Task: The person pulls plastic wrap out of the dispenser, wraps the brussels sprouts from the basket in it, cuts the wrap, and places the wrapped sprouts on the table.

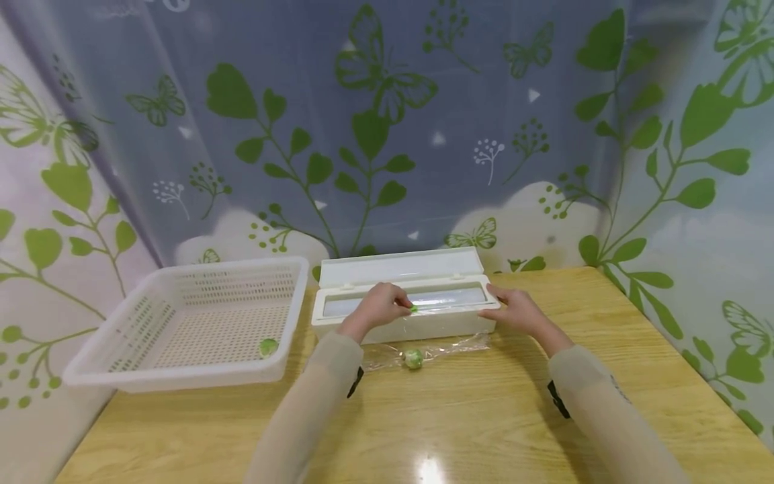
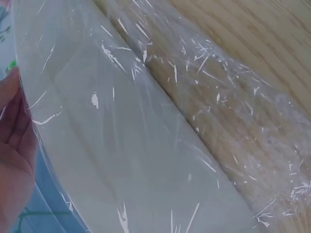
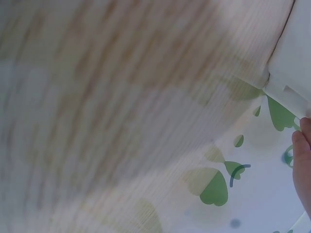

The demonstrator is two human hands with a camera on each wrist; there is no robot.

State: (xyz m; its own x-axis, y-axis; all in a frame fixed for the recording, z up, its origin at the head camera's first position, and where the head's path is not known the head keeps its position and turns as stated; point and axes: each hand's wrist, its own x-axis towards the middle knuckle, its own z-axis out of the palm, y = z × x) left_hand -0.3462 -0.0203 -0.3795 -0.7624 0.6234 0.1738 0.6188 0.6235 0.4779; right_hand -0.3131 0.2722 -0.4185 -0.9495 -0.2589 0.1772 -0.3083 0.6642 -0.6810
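A white box [image 1: 399, 330] with its lid raised holds a roll of clear film [image 1: 447, 299]. My left hand [image 1: 379, 309] pinches a small green piece [image 1: 414, 308] at the box's front edge; in the left wrist view the fingers [image 2: 8, 87] are at the film-covered white side [image 2: 112, 126]. My right hand [image 1: 519, 312] grips the box's right end, thumb at the front and fingers on top. Clear film [image 1: 456, 345] hangs down the front onto the table, with a green and white round vegetable [image 1: 413, 359] on it.
To the left stands a white plastic basket [image 1: 187, 380] with one similar round vegetable [image 1: 268, 347] inside. A patterned curtain [image 1: 387, 134] hangs behind the wooden table [image 1: 484, 430]. The box's raised lid [image 1: 402, 267] leans back near that curtain.
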